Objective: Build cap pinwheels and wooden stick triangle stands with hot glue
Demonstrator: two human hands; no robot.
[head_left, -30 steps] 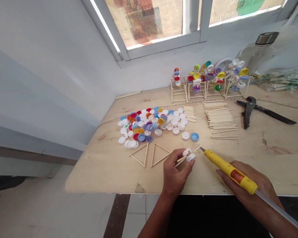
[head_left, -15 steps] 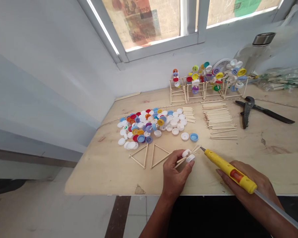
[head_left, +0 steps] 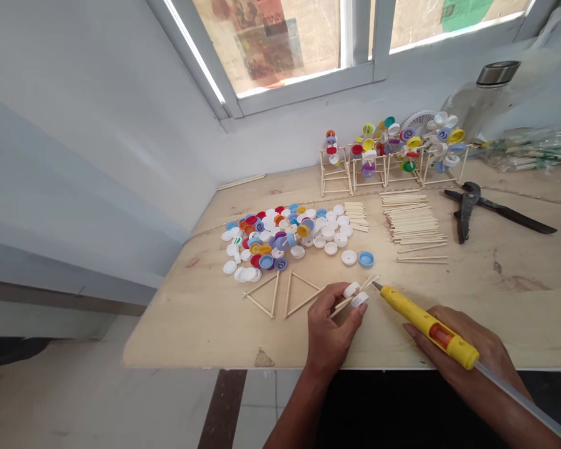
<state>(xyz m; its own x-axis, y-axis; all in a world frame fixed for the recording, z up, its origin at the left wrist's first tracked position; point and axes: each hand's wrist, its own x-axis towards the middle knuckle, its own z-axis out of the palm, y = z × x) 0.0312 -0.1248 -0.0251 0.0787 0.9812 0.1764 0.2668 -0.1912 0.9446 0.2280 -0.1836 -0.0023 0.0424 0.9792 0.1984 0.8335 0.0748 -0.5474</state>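
Note:
Two white caps with thin sticks crossing between them form a small piece [head_left: 359, 299], pinched between the thumb and fingers of my left hand [head_left: 330, 324]. My right hand [head_left: 467, 343] is wrapped round a yellow glue gun [head_left: 406, 310], whose metal tip is beside the sticks' far ends; whether they touch is unclear. A white cap [head_left: 348, 257] and a blue cap [head_left: 366, 259] lie just beyond the piece. Left of my left hand, two triangles of sticks [head_left: 274, 296] [head_left: 287, 294] lie flat on the table.
Many coloured caps [head_left: 298, 252] spread across the wooden table [head_left: 191, 330]. Behind them to the right are stick piles [head_left: 414, 221], black-handled pliers [head_left: 467, 209] and stick frames with cap wheels [head_left: 336, 181]. A plastic bag of sticks [head_left: 537, 149] lies at the far right.
The glue gun in my right hand has shifted slightly left, its tip closer to the stick ends. My left hand holds the same piece almost unmoved.

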